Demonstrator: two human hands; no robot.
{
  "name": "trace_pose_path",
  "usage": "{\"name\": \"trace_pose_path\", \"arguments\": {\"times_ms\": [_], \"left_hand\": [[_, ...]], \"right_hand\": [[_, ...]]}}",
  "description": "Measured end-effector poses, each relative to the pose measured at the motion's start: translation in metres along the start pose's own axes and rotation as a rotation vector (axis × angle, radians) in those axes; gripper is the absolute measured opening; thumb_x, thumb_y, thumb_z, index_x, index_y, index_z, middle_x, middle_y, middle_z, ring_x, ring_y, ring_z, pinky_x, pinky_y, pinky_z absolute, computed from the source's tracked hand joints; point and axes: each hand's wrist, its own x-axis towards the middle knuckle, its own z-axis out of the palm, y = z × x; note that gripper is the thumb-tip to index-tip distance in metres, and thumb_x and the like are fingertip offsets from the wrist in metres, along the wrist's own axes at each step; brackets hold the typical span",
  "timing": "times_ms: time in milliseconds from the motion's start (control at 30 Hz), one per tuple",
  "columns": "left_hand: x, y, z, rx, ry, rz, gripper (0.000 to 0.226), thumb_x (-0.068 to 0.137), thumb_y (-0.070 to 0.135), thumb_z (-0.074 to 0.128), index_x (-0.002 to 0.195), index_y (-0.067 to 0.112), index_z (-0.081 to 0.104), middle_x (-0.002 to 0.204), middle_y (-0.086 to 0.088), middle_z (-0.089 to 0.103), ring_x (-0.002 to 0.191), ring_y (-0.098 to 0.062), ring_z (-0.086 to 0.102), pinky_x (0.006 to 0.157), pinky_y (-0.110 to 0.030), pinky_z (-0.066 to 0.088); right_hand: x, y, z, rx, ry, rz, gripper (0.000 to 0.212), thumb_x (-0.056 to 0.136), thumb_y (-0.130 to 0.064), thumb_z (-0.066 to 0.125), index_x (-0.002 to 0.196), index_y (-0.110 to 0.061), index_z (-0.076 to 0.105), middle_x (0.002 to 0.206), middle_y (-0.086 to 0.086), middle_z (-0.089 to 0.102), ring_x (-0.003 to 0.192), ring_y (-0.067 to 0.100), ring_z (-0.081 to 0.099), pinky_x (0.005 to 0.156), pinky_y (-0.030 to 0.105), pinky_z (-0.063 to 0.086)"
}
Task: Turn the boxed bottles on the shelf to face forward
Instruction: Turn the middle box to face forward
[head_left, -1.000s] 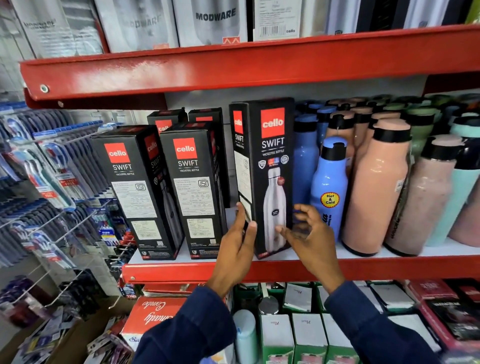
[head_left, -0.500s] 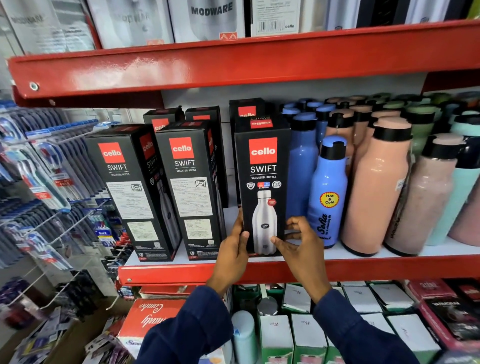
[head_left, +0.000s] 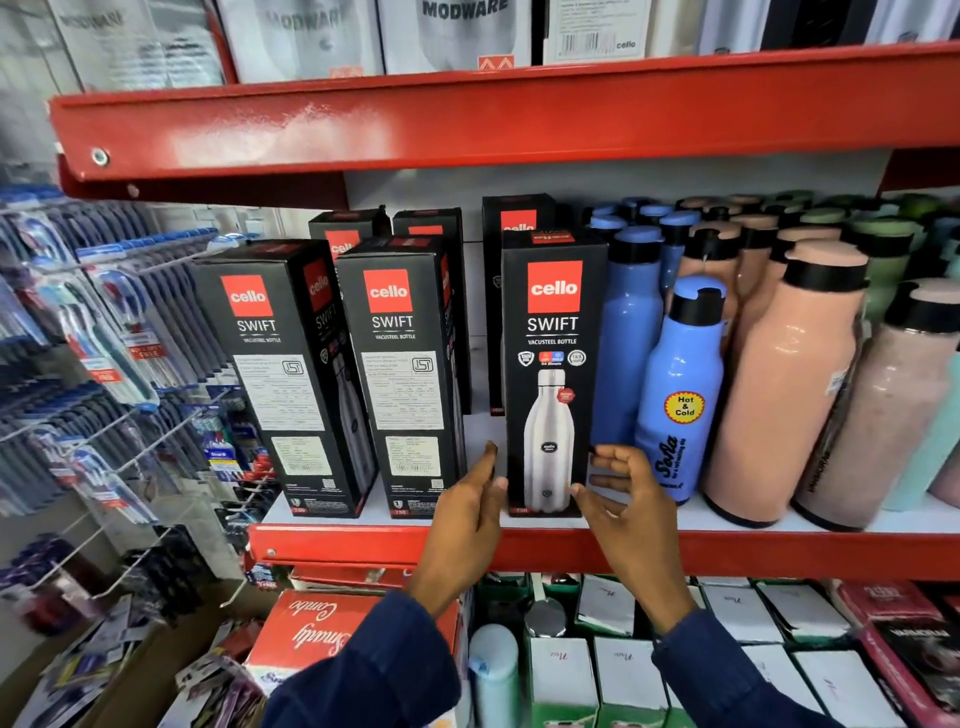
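On shelf, boxed bottle (head_left: 553, 374) now front-facing, released.

A black boxed bottle (head_left: 553, 374) is standing upright on the red shelf (head_left: 779, 551), showing its picture side. The left hand (head_left: 470, 512) and right hand (head_left: 623, 499) are flanking its base, fingers spread, beside a blue bottle (head_left: 680, 389).
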Motion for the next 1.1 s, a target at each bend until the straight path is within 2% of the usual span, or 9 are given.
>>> {"name": "trace_pose_path", "arguments": {"times_ms": [133,200,267,400,533,633,733,867,1100], "left_hand": [[-0.035,0.007,-0.035,0.067,0.213,0.064,0.031,0.097,0.025,0.058,0.128,0.026,0.062,0.122,0.014,0.065,0.104,0.012,0.061,0.075,-0.002,0.051],[-0.043,0.007,-0.055,0.105,0.437,0.066,0.024,0.093,0.026,0.062,0.116,0.028,0.068,0.112,0.008,0.074,0.094,0.007,0.069,0.073,-0.007,0.056],[-0.041,0.007,-0.068,0.124,0.557,0.051,0.031,0.09,0.029,0.062,0.12,0.022,0.068,0.113,0.001,0.075,0.093,-0.001,0.071,0.082,-0.019,0.059],[-0.025,0.009,-0.077,0.252,0.458,-0.037,0.062,0.091,0.033,0.062,0.145,0.009,0.042,0.135,-0.012,0.063,0.119,-0.025,0.064,0.101,-0.042,0.053],[-0.013,0.005,-0.076,0.248,0.377,-0.11,0.074,0.088,0.044,0.056,0.15,0.014,0.028,0.125,-0.024,0.065,0.112,-0.038,0.064,0.097,-0.047,0.053],[-0.009,0.009,-0.078,0.156,0.408,-0.109,0.076,0.086,0.042,0.065,0.148,0.012,0.032,0.141,-0.009,0.058,0.125,-0.026,0.059,0.107,-0.04,0.048],[-0.008,0.009,-0.083,0.069,0.446,-0.062,0.072,0.077,0.045,0.075,0.138,0.023,0.042,0.126,0.007,0.066,0.112,-0.012,0.065,0.098,-0.037,0.054],[-0.009,0.008,-0.089,-0.043,0.473,-0.048,0.094,0.062,0.056,0.085,0.14,0.03,0.037,0.13,0.009,0.064,0.117,-0.008,0.063,0.099,-0.039,0.054],[-0.013,0.02,-0.105,-0.115,0.503,0.091,0.085,0.065,0.03,0.086,0.138,0.031,0.042,0.124,0.02,0.063,0.114,0.003,0.06,0.099,-0.026,0.052]], "right_hand": [[-0.019,-0.021,0.001,-0.012,0.211,-0.119,0.031,0.078,0.0,0.072,0.099,-0.02,0.062,0.093,-0.004,0.069,0.081,0.011,0.066,0.074,0.023,0.056],[-0.032,-0.038,0.012,-0.01,0.163,-0.211,0.028,0.079,0.003,0.069,0.096,-0.018,0.066,0.091,-0.006,0.07,0.079,0.009,0.066,0.072,0.018,0.054],[-0.042,-0.053,0.032,0.004,-0.009,-0.242,0.028,0.082,-0.001,0.066,0.103,-0.02,0.068,0.098,-0.01,0.071,0.087,0.005,0.067,0.077,0.014,0.053],[-0.042,-0.069,0.079,-0.011,-0.245,-0.222,0.045,0.092,-0.011,0.053,0.136,-0.022,0.052,0.129,-0.011,0.06,0.117,-0.005,0.056,0.1,0.016,0.045],[-0.024,-0.069,0.106,-0.08,-0.248,-0.147,0.056,0.093,-0.003,0.045,0.146,-0.019,0.037,0.143,-0.001,0.053,0.129,0.008,0.05,0.111,0.03,0.041],[-0.018,-0.072,0.111,-0.077,-0.219,-0.128,0.057,0.091,0.003,0.045,0.143,-0.02,0.041,0.141,-0.001,0.054,0.129,0.007,0.05,0.112,0.032,0.041],[-0.021,-0.075,0.109,-0.037,-0.178,-0.149,0.054,0.092,0.005,0.044,0.138,-0.024,0.048,0.135,-0.005,0.058,0.124,0.002,0.053,0.109,0.029,0.044],[-0.025,-0.084,0.103,0.042,-0.112,-0.191,0.049,0.093,0.006,0.044,0.129,-0.024,0.057,0.125,-0.009,0.064,0.115,-0.001,0.059,0.102,0.027,0.049],[-0.026,-0.104,0.087,0.054,0.042,-0.26,0.033,0.091,-0.008,0.06,0.121,-0.02,0.063,0.116,-0.007,0.068,0.104,0.001,0.064,0.092,0.029,0.055]]}}
